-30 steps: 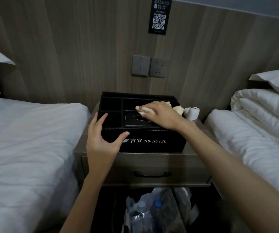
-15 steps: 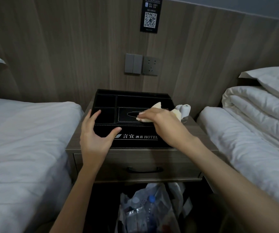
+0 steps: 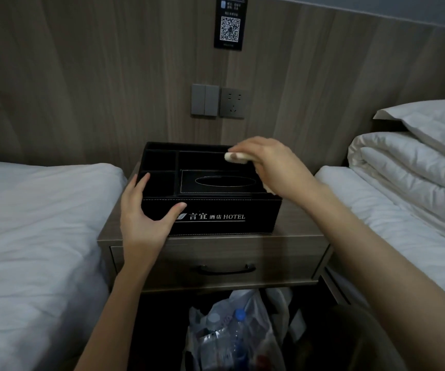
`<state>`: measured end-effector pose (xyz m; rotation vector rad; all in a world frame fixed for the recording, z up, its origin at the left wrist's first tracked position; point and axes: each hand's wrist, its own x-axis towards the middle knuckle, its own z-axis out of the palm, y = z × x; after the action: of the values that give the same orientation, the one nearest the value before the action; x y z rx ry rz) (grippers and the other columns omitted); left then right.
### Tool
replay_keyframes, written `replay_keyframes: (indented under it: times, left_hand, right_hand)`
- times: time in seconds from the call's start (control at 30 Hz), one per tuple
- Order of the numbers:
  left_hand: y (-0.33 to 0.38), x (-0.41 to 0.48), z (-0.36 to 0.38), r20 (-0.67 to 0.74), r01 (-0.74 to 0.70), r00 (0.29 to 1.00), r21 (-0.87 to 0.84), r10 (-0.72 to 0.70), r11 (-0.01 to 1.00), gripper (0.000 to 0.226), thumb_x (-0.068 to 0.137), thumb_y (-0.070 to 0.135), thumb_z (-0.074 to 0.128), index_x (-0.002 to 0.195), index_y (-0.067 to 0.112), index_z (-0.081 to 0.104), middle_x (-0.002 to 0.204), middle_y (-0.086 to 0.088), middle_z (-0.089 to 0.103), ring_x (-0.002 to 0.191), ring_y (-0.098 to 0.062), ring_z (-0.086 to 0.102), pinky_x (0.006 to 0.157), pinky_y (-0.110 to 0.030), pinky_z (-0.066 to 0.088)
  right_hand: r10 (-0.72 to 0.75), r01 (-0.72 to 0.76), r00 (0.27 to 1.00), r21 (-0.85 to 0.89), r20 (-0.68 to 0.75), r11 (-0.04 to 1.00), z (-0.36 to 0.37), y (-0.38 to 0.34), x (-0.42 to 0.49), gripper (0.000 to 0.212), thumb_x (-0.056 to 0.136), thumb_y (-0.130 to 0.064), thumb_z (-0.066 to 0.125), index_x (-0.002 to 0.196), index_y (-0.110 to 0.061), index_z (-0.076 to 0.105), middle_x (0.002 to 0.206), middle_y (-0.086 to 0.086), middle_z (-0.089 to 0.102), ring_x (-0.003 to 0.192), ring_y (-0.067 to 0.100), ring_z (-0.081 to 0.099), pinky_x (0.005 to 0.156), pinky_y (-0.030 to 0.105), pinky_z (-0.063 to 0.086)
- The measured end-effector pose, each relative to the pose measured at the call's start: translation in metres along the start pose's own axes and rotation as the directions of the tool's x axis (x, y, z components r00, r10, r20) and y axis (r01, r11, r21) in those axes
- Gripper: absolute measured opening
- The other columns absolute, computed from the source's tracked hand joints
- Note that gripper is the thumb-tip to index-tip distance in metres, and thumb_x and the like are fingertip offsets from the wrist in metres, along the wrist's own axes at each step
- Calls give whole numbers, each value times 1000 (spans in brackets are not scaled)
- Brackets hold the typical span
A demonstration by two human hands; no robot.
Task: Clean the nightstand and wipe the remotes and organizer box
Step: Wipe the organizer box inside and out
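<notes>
Cream-coloured cloth (image 3: 236, 157) is gripped in the curled fingers (image 3: 245, 147) of the right hand (image 3: 274, 170), and one folded end of it is seen sticking out to the left. The cloth is held at the rim of the long rear compartment of the organizer box (image 3: 256, 218); whether it really touches the rim cannot be told. The right wrist is bent downward and the forearm is stretched in from the lower right.

The fingers (image 3: 142, 183) of the left hand (image 3: 146, 218) are kept almost straight and are laid along the left side of the box, while the thumb is spread out and pressed flat on the front face, beside the printed logo. Nothing is enclosed by this hand. Its forearm is raised from below.

The black box is placed on top of the wooden nightstand (image 3: 296, 226), near its front edge, with the tissue slot (image 3: 224, 181) facing up. Under the drawer (image 3: 162, 261) a plastic bag (image 3: 256, 341) with bottles is seen. White beds (image 3: 28, 223) are found on both sides.
</notes>
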<state>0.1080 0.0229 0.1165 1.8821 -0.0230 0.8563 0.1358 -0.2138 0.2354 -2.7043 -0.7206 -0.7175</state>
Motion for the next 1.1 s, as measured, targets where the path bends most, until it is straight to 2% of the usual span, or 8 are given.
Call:
replay_keyframes:
  times: [0.17,0.43,0.53,0.63,0.7,0.77,0.93,1.1]
  left_hand:
    - [-2,-1,-1,1,-61,998,6,61,998,61,71,37,81,125,19,58,144,-1,44,135,-10,37,110,-24,29]
    - [-1,0,-1,-24,-67,997,0,67,998,42,67,38,82,94,21,54,128,-7,55,123,-18,50,102,-26,39]
    - [-1,2,0,-34,-54,998,18,54,998,42,67,34,84,95,21,55,127,-7,55,122,-19,50,103,-29,40]
    - [-2,4,1,-36,-30,999,23,31,999,42,67,36,84,94,23,55,128,-6,55,124,-18,49,105,-33,40]
    - [-3,4,1,-36,-25,999,23,26,999,42,67,35,84,94,24,55,129,-6,54,125,-18,48,105,-33,39]
    - [-2,4,2,-36,-14,999,27,15,1000,42,67,34,85,95,24,54,130,-5,54,126,-18,47,106,-31,38]
    - [-1,1,1,-32,-43,999,28,43,999,43,68,36,83,96,24,52,134,-3,51,129,-14,45,102,-26,37]
    - [-3,3,-3,-28,-102,994,31,103,994,41,67,34,84,93,24,53,137,0,50,124,1,41,98,-5,28]
  right_hand:
    - [125,-100,959,-110,256,989,35,12,17,44,91,-1,45,123,-25,63,117,10,52,103,35,57,87,41,44]
    - [184,-148,955,-163,234,976,16,-2,3,62,83,12,38,122,-30,64,122,-12,65,117,13,56,66,4,27]
    - [154,-121,976,-207,153,971,16,-4,-15,62,82,12,41,120,-30,65,125,-10,63,116,14,57,72,9,18]
    - [57,-56,997,-20,43,998,24,0,-34,54,82,18,44,116,-15,70,125,-3,64,113,-4,56,103,16,32]
    - [27,-23,999,89,-45,996,26,-4,-49,49,79,20,46,113,-6,71,121,5,66,113,4,61,95,10,39]
    - [79,-77,996,46,-51,996,22,-13,-61,52,80,19,49,117,-13,69,121,5,65,111,21,62,92,26,48]
    - [125,-127,991,47,36,991,7,-27,-62,52,84,10,51,117,-26,69,116,-4,67,108,14,62,86,25,48]
    - [-34,47,993,116,-113,992,-5,-43,-16,57,81,14,51,121,-23,68,125,-1,65,112,20,63,93,42,50]
